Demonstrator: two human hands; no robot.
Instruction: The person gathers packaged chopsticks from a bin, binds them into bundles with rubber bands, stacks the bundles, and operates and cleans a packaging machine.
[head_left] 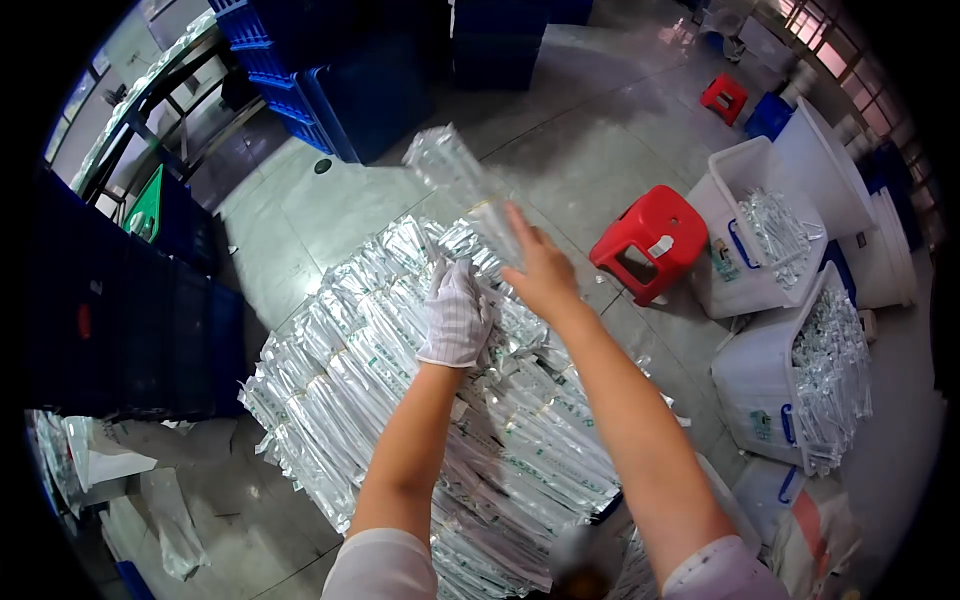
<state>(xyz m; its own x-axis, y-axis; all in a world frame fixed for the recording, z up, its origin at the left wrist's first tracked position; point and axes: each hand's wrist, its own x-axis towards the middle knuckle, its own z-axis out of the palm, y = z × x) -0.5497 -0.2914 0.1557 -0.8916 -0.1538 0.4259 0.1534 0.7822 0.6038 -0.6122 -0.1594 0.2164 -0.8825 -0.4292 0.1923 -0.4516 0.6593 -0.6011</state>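
Observation:
My right hand is bare and closed on a slim bundle of silver foil packets, held up over the far edge of a large pile. The bundle is blurred, with its far end pointing up and left. In a white striped glove, my left hand rests on top of the pile of silver packets, just left of the right hand. Its fingers curl down onto packets there, and the fingertips are partly hidden. Green print and thin bands show on the stacked packets.
A red stool stands right of the pile. Beyond it, white bins hold loose silver pieces. Dark blue crates are stacked at left, with more blue crates at the back. Another red stool is farther off.

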